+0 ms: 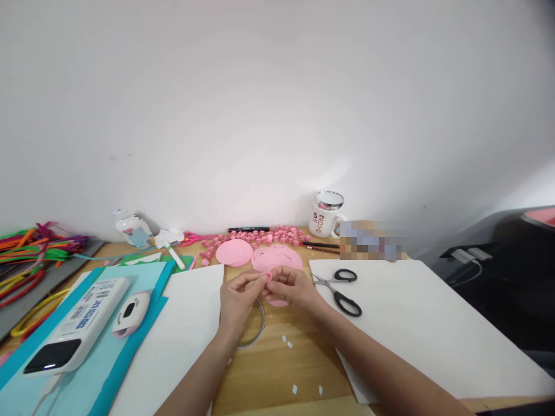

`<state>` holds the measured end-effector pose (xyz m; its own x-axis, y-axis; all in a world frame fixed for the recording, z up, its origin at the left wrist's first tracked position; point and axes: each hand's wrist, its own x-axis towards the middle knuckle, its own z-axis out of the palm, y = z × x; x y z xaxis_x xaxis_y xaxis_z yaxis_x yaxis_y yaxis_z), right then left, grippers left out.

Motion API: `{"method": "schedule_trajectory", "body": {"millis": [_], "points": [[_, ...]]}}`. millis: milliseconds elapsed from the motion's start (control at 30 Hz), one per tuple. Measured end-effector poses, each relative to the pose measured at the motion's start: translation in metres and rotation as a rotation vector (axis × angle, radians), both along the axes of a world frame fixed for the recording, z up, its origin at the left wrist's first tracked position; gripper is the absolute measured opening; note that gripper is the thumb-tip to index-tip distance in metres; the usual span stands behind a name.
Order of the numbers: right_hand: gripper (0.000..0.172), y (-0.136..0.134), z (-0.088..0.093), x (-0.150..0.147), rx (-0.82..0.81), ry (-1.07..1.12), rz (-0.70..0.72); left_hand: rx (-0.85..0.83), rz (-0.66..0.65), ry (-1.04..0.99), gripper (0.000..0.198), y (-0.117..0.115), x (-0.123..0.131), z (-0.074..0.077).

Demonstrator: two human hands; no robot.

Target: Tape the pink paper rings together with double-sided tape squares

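Between the fingertips of my left hand (243,292) and my right hand (292,286) is a small rolled piece of pink paper (269,277). Both hands pinch it, and the fingers partly hide it. Just beyond them lie pink paper circles (234,252) and a pile of cut pink paper (277,257). A roll of tape (261,326) rests on the table under my left wrist. To the right of my right hand, scissors (342,290) with black handles lie spread on white paper.
Many small pink paper rolls (281,234) line the wall side beside a black marker (249,229). A white mug (325,216) stands behind. At left are a white power bank (80,323), a small white device (132,312), a bottle (132,228) and colourful pipe cleaners (43,248).
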<state>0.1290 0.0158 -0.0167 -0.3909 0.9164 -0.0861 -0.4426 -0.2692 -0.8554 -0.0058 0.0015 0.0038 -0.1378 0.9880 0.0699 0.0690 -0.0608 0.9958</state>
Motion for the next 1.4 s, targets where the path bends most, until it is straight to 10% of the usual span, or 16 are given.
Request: {"method": "schedule_trajectory", "body": {"millis": [367, 1000, 1400], "points": [[0.021, 0.005, 0.000, 0.008, 0.373, -0.336, -0.189, 0.050, -0.104, 0.207, 0.009, 0.002, -0.003, 0.002], [0.021, 0.000, -0.003, -0.003, 0.227, -0.200, -0.328, -0.100, -0.009, -0.272, 0.035, 0.003, 0.006, -0.007], [0.019, 0.000, -0.001, 0.002, 0.295, -0.256, -0.247, -0.010, -0.090, 0.054, 0.010, 0.004, -0.003, 0.001]]}}
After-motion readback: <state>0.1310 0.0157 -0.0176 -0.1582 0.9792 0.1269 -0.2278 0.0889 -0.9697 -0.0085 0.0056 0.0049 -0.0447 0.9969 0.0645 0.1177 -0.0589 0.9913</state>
